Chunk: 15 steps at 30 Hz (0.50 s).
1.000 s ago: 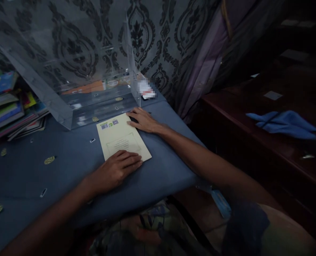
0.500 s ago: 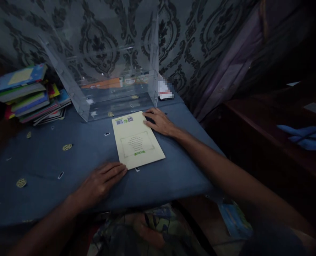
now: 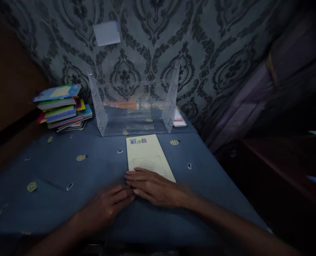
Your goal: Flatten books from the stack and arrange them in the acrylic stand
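Note:
A thin cream book (image 3: 142,147) lies flat on the blue tablecloth, its printed frame of text upside down to me and a barcode and QR code at its far edge. My right hand (image 3: 155,187) rests across its near part, fingers stretched out toward the left and covering the near left corner. Beside that corner is my left hand (image 3: 111,202), its fingers extended and lying low, their tips meeting the right fingertips. Whether the left fingertips touch the book is hidden. Neither hand grips anything that I can see.
A clear acrylic stand (image 3: 136,119) stands behind the book against the patterned wall (image 3: 152,53). Several stacked books (image 3: 60,110) sit at the back left. A white and red item (image 3: 179,119) is right of the stand. The tablecloth (image 3: 213,177) ends at the right.
My right hand has moved from the book's far right corner to its near edge, beside my left hand. The left hand stays near the near left corner. My view has tilted up.

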{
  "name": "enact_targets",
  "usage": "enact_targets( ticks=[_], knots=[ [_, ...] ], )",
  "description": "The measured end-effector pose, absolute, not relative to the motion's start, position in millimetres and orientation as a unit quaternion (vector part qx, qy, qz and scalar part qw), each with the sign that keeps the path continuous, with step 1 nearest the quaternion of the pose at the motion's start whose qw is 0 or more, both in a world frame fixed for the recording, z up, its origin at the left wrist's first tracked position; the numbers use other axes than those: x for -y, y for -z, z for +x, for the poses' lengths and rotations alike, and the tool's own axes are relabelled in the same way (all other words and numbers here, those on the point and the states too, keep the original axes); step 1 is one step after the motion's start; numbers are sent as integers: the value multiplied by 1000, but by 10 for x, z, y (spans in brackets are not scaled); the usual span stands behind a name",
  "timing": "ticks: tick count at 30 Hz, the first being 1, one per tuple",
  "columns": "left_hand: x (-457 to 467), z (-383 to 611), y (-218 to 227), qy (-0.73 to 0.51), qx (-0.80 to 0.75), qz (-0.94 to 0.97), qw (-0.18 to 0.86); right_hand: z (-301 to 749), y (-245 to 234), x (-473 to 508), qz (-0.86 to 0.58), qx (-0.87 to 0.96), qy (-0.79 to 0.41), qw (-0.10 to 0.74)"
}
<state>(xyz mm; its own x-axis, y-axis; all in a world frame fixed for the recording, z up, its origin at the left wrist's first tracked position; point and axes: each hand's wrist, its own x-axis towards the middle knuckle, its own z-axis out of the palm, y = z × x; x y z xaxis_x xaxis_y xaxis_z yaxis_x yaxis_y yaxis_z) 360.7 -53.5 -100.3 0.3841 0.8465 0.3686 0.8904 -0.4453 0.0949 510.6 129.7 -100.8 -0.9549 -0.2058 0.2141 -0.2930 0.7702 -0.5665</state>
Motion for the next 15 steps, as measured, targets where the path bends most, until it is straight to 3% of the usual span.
enact_targets(
  ticks=[7, 15],
  knots=[
    [538, 3615, 1021, 184, 534, -823, 64, 4647, 1097, -1679, 131, 954, -265, 52],
    [517, 3589, 1042, 195, 529, -822, 83, 4194, 1195, -2141, 90, 955, -261, 104]
  ],
)
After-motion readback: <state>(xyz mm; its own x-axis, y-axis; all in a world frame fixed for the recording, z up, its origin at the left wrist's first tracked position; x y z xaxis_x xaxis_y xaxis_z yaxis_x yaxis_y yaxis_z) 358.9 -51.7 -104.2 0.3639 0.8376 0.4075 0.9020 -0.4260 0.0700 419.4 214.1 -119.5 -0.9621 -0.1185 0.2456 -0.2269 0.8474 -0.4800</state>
